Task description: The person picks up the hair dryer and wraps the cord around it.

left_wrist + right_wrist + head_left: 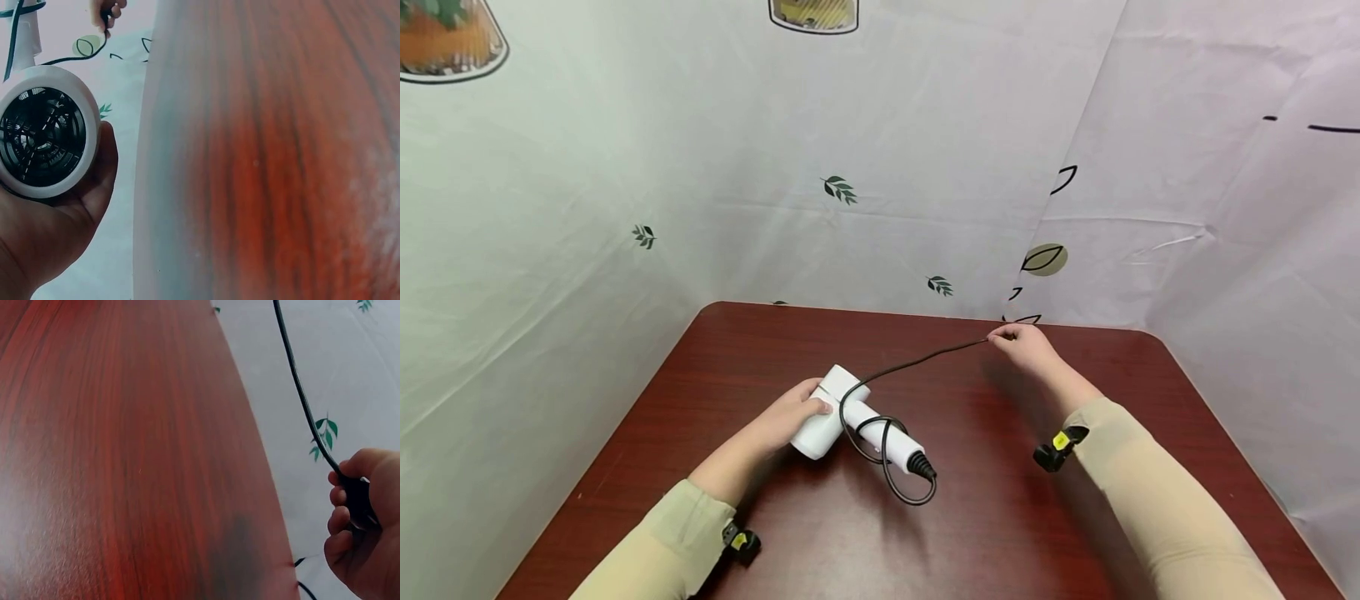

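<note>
A white hair dryer (818, 429) is held over the table by my left hand (786, 415), whose fingers and thumb wrap its barrel. Its handle (880, 435) points toward the lower right, with loops of black cord (917, 502) around it. In the left wrist view the dryer's round dark grille (42, 136) faces the camera, and the palm lies behind its white rim. My right hand (1024, 343) grips the far end of the cord, which stretches up from the dryer. The right wrist view shows the black plug end (359, 503) inside the curled fingers, its prongs hidden.
The dark red wooden table (1000, 533) lies below both hands, its rounded far corners near the wall. White sheeting (737, 167) with leaf prints hangs behind and along both sides. Each forearm carries a small black wrist camera (1058, 450).
</note>
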`<state>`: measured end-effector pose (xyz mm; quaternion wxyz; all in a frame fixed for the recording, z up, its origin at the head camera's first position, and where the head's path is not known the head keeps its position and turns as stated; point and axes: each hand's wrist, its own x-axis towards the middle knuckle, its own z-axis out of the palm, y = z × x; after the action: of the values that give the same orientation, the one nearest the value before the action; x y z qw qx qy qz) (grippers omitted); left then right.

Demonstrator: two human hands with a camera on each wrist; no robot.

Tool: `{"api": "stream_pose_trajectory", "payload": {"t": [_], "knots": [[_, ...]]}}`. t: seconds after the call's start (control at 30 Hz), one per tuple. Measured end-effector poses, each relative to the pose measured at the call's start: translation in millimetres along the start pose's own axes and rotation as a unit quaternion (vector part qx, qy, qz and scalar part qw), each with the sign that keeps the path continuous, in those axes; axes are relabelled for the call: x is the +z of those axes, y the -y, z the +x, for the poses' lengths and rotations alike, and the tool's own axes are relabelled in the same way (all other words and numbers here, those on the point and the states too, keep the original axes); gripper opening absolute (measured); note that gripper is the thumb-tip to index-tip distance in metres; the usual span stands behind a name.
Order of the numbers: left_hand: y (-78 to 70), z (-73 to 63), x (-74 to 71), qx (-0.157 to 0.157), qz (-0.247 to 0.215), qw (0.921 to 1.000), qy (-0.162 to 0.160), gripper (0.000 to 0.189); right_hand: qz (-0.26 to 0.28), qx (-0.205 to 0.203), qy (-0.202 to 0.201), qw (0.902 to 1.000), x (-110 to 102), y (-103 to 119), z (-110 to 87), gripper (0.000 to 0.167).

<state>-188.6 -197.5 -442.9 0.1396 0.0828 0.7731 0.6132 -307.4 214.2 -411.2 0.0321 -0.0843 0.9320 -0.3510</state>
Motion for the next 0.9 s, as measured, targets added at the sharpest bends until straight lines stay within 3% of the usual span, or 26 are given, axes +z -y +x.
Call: {"api": "stream_pose_trajectory", "payload": {"t": [0.23,0.6,0.9], "knots": [[2.6,-1.5,-3.3,0.007,-0.034,0.9989,0.032,0.054,-0.013,-0.014,-0.004,0.9998,4,-9,-1.1,0.028],[0.5,-1.1,-4.1,-0.009,-0.069,0.9975,0.007,0.058,-0.031,-0.017,-0.004,0.9994,8,-18,-6.5,0.027],[1.0,0.1,-2.0,0.001,-0.083,0.9965,0.015,0.054,-0.037,-0.002,-0.012,0.9992,11,-26,-10.6,0.027]]}}
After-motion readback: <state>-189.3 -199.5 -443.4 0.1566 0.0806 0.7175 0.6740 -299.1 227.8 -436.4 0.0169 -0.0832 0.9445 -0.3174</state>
